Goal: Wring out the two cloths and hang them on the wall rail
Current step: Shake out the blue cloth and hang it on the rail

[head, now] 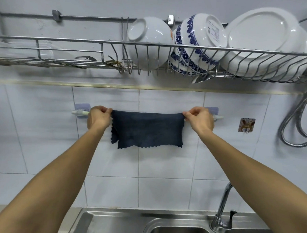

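Observation:
A dark navy cloth (147, 130) with zigzag edges hangs folded over the white wall rail (79, 112) on the tiled wall. My left hand (98, 117) pinches the cloth's top left corner at the rail. At the top right corner, my right hand (200, 118) pinches the cloth the same way. The cloth is stretched flat between both hands. Most of the rail is hidden behind the cloth and my hands; only its ends show. A second layer of dark fabric peeks out at the lower left; I cannot tell whether it is another cloth.
A steel dish rack (163, 44) with bowls and plates hangs above the rail. Below are a steel sink (119, 225) and a faucet (223, 207). A metal shower hose (292, 127) loops at the right, beside a small wall hook (246, 125).

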